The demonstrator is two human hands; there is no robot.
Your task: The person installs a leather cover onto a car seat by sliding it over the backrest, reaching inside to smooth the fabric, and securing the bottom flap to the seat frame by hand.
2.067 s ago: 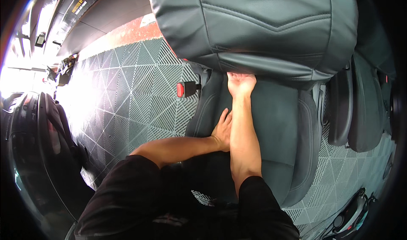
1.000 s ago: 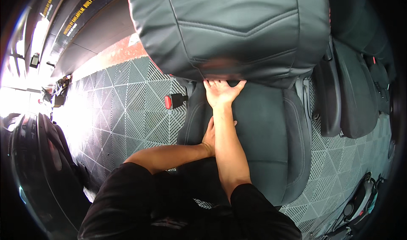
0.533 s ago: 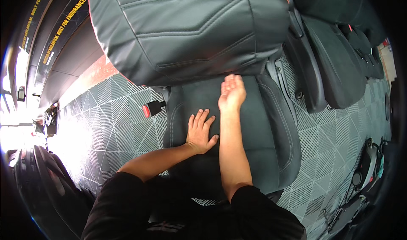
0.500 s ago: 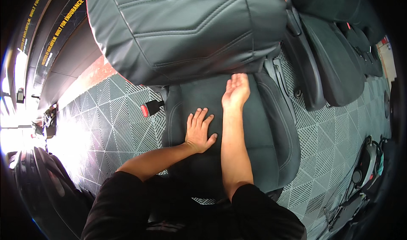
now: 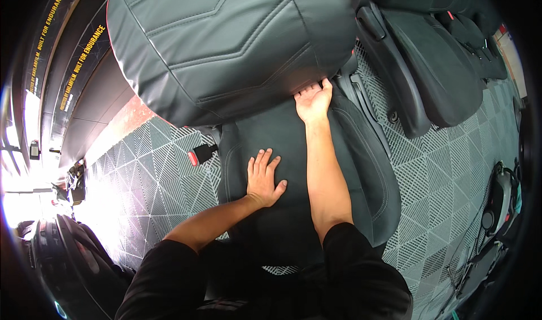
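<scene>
A black car seat stands in front of me, with a leather-like cover (image 5: 226, 49) with stitched angular lines over its backrest. My left hand (image 5: 263, 180) lies flat on the dark seat cushion (image 5: 254, 131), its fingers spread. Palm up, my right hand (image 5: 314, 102) reaches to the cover's lower edge near the right side of the backrest. Its fingers are stretched out against the underside of that edge, and the thumb stands apart. The fingertips are partly in the cover's shadow. Neither hand grips anything.
A seat-belt buckle (image 5: 197, 155) with a red button sticks out left of the cushion. More dark seats (image 5: 435, 66) stand at the right. Grey patterned tiles (image 5: 152, 173) cover the floor. Long dark boxes (image 5: 73, 83) stand at the left, and loose parts (image 5: 498, 201) lie far right.
My right hand has moved up against the cover's lower edge, its fingers now straighter and its thumb apart. The left hand stays flat on the cushion. The view has shifted slightly.
</scene>
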